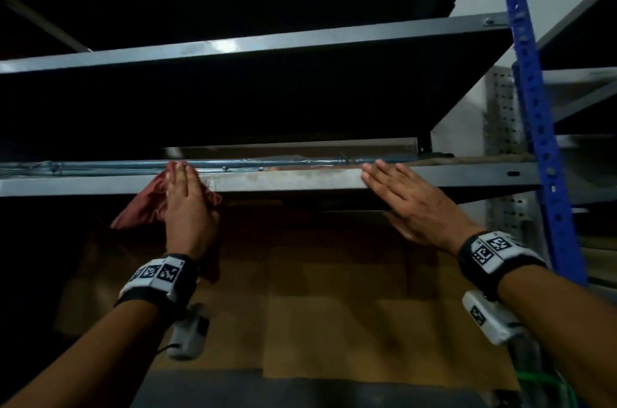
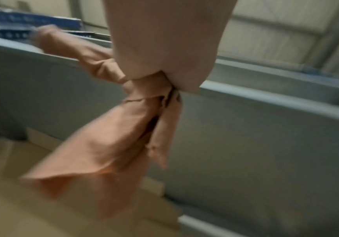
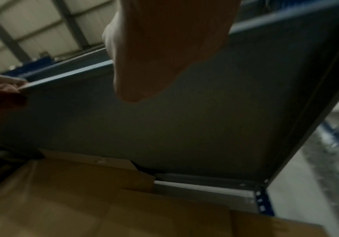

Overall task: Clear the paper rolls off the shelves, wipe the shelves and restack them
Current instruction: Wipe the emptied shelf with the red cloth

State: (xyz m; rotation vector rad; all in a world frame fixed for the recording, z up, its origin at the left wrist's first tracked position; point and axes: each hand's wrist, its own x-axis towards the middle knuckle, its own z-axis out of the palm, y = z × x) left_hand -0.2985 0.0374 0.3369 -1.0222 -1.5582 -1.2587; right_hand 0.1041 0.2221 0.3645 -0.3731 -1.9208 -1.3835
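My left hand (image 1: 187,204) pinches the rag (image 1: 147,204) on the shelf edge (image 1: 283,177) — right hand (image 1: 410,204) flat alongside, fingers together; wiping underway, restacking ahead.

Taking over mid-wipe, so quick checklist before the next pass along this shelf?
1. Cloth in left hand: ok, gripped, tail hanging.
2. Cloth at shelf front edge: ok.
3. Right hand flat against the shelf edge, fingers straight: ok.
4. Shelf cleared: not ok, a long blue wrapped bundle lies along it.
5. Shelf top clean: cannot tell, seen from below.
6. Boxes underneath: ok, apart from hands.
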